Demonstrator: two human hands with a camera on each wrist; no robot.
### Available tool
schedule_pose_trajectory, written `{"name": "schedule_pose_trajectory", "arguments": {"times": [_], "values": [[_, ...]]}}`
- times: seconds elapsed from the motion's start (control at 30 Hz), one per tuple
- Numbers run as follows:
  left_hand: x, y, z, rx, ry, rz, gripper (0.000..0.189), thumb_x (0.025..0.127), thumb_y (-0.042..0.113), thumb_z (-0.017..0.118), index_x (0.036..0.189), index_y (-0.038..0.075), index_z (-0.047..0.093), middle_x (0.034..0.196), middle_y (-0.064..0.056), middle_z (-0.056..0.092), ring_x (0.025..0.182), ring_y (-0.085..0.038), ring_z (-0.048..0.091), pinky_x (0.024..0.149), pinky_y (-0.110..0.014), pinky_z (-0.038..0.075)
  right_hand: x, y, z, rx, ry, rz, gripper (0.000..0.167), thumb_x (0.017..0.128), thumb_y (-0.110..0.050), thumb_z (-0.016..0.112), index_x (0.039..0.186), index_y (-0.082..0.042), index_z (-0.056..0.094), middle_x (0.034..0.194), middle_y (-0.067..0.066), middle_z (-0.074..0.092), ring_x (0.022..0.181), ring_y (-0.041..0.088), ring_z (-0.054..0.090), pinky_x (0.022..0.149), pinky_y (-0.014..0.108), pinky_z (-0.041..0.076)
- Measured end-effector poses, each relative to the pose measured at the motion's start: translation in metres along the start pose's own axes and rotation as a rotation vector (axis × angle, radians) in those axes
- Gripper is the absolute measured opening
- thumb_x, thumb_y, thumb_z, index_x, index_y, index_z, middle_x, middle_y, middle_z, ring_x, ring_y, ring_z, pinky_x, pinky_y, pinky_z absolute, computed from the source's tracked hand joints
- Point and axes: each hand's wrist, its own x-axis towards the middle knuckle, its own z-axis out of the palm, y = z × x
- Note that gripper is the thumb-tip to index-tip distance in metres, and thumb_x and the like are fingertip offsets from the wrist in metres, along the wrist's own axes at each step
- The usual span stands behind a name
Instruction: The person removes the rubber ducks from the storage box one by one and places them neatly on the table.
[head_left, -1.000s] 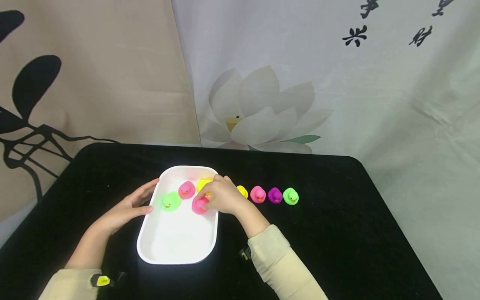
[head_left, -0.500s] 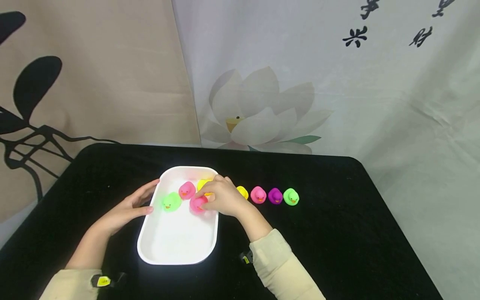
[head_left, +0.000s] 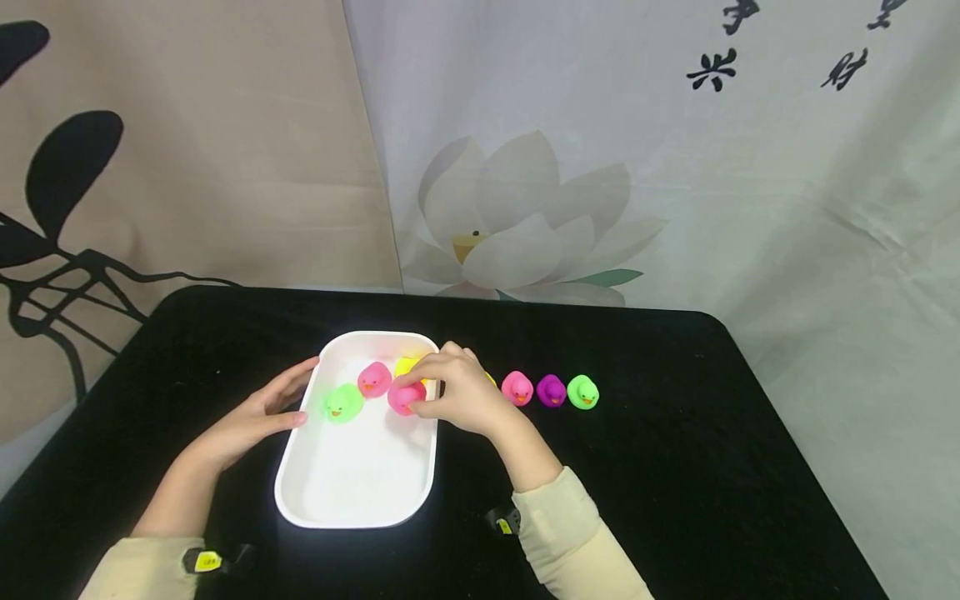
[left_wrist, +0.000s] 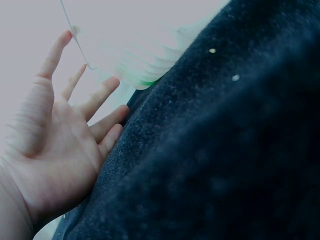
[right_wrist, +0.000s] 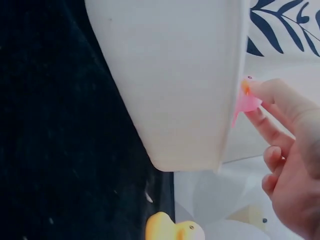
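Note:
Between thumb and fingers, my right hand pinches a pink rubber duck over the right side of a white tray. The right wrist view shows that pink duck up at the tray's rim, held by the fingertips. My left hand has its fingers spread along the tray's left edge, thumb tip at the rim. In the left wrist view the left hand's palm is bare. Inside the tray are a green duck, another pink duck and a yellow duck, partly hidden by the right hand.
Right of the tray, a row of ducks stands on the black tablecloth: a yellow one mostly behind the right hand, then pink, purple and green. A printed curtain hangs behind the table.
My right hand has drawn slightly right and up with the pink duck, after a small shift left. The row's yellow duck is now more covered. My left hand and the tray stay put.

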Motion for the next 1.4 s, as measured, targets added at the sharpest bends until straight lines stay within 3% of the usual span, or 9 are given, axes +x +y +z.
{"name": "schedule_pose_trajectory", "arguments": {"times": [0.43,0.9,1.27,1.4], "values": [[0.0,0.0,-0.001,0.001,-0.001,-0.005,0.074,0.087,0.013,0.063,0.151,0.021,0.026,0.151,-0.013,0.03,0.134,-0.042,0.029,0.093,-0.069,0.035,-0.023,0.003,-0.033,0.015,0.146,-0.05,0.032,0.074,-0.014,0.083,0.104,-0.015,0.075,0.102,-0.007,0.068,0.09,0.009,0.045,0.072,0.029,0.046],[-0.001,0.0,0.0,-0.003,-0.005,-0.013,0.075,0.087,0.013,0.063,0.151,0.021,0.026,0.152,-0.013,0.029,0.133,-0.041,0.03,0.092,-0.067,0.037,-0.055,0.014,-0.065,0.022,0.234,0.027,0.032,0.073,-0.01,0.083,0.103,-0.015,0.074,0.101,-0.008,0.067,0.093,0.012,0.046,0.069,0.032,0.05],[-0.002,0.002,0.001,-0.01,-0.004,-0.023,0.075,0.087,0.013,0.063,0.151,0.02,0.025,0.152,-0.014,0.028,0.133,-0.042,0.029,0.092,-0.066,0.037,-0.083,0.032,-0.089,0.041,0.26,0.044,0.032,0.073,-0.005,0.081,0.103,-0.013,0.074,0.103,-0.008,0.066,0.092,0.018,0.047,0.07,0.036,0.046],[-0.002,0.002,0.0,-0.011,-0.007,-0.024,0.075,0.088,0.013,0.062,0.151,0.021,0.024,0.152,-0.014,0.027,0.134,-0.043,0.028,0.093,-0.067,0.037,-0.093,0.04,-0.096,0.042,0.285,0.041,0.033,0.073,-0.003,0.081,0.103,-0.013,0.075,0.103,-0.007,0.066,0.094,0.021,0.049,0.071,0.033,0.047]]}}
